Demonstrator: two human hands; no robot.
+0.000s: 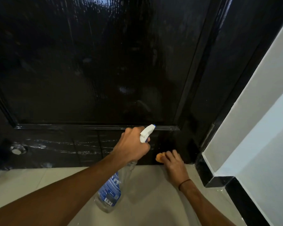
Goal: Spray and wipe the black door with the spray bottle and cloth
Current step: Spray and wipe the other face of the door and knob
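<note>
Left hand (131, 146) is curled in a grip, arm stretched forward. Right hand (173, 162) reaches low, fingers seemingly pinching, a band at its wrist.

A home interior: glossy black door (96, 62), pale tiled floor (145, 193), white wall (260, 128) with black skirting (219, 181).

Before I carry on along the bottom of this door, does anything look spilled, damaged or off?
Nothing looks damaged or spilled. The glossy black door shows only whitish wet streaks on its bottom rail. The left hand grips the clear spray bottle with white trigger head; the right hand holds the orange cloth at the rail.
</note>
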